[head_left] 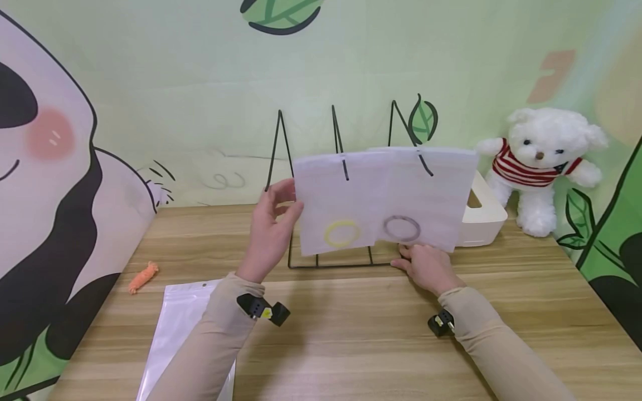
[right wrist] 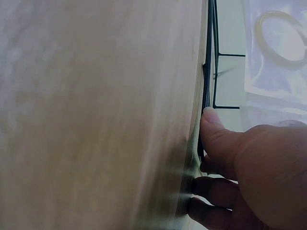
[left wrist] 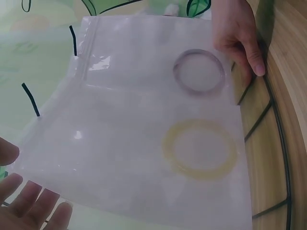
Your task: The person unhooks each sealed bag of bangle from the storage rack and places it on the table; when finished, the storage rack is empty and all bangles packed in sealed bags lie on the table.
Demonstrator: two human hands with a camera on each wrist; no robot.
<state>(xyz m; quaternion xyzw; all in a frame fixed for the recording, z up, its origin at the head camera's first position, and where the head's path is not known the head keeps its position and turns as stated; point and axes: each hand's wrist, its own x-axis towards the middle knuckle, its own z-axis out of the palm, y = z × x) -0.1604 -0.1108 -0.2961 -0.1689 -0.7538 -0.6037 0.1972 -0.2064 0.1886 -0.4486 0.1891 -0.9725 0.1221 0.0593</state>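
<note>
A black wire rack (head_left: 341, 266) stands on the wooden table, and two whitish translucent bags hang from its prongs. The left bag (head_left: 321, 189) shows a yellow ring (head_left: 342, 234) through its film; the right bag (head_left: 441, 189) shows a greyish-purple ring (head_left: 402, 228). Beside the left bag's outer edge is my left hand (head_left: 271, 228), its thumb and fingers apart in the left wrist view. My right hand (head_left: 428, 267) grips the front wire of the rack's base below the right bag. In the right wrist view its thumb (right wrist: 213, 122) presses on that wire.
Another white bag (head_left: 175, 328) lies flat under my left forearm. Farther left is a small orange item (head_left: 143, 277) with twisted ends. A white box (head_left: 484, 223) and a white teddy bear (head_left: 539, 161) in a striped shirt stand behind right, near the printed wall.
</note>
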